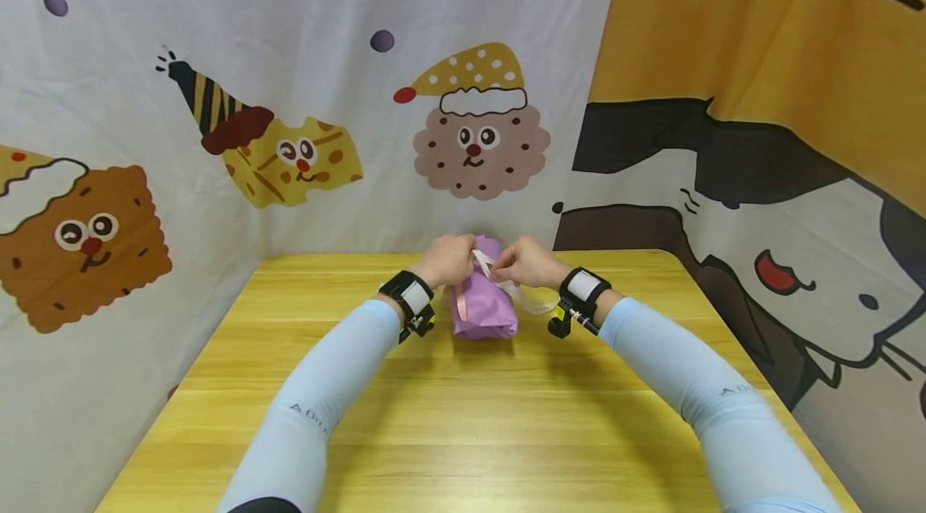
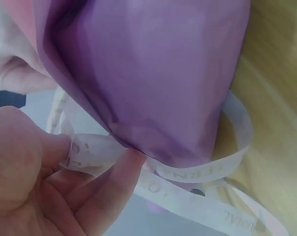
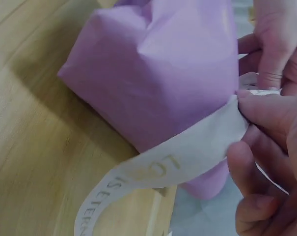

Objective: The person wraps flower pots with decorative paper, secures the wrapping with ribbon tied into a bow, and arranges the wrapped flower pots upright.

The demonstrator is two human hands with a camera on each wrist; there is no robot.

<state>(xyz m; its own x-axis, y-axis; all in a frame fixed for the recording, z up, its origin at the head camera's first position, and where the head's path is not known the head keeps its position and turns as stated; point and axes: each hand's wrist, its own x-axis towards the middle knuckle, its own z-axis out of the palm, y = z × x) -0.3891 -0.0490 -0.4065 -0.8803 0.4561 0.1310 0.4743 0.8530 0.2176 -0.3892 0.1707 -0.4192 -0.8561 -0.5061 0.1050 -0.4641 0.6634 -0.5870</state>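
Note:
A purple paper-wrapped bundle (image 1: 486,312) lies on the table, its narrower end toward the wall. My left hand (image 1: 448,260) is at its upper left, with thumb and fingers pinching a white ribbon (image 2: 187,196) printed with gold letters. From the other side, my right hand (image 3: 271,152) pinches the same kind of ribbon (image 3: 192,147) between thumb and index finger. The ribbon passes around the bundle, and a loose length curls out to the right. A pink strip (image 1: 460,301) runs down the bundle's left side. The fingers partly hide where the ribbon crosses.
The wooden table (image 1: 477,416) reaches back to a cloth backdrop (image 1: 325,55) with cartoon figures, which hangs right behind the bundle. Black wrist straps with small cameras (image 1: 560,324) sit close to the bundle on both sides.

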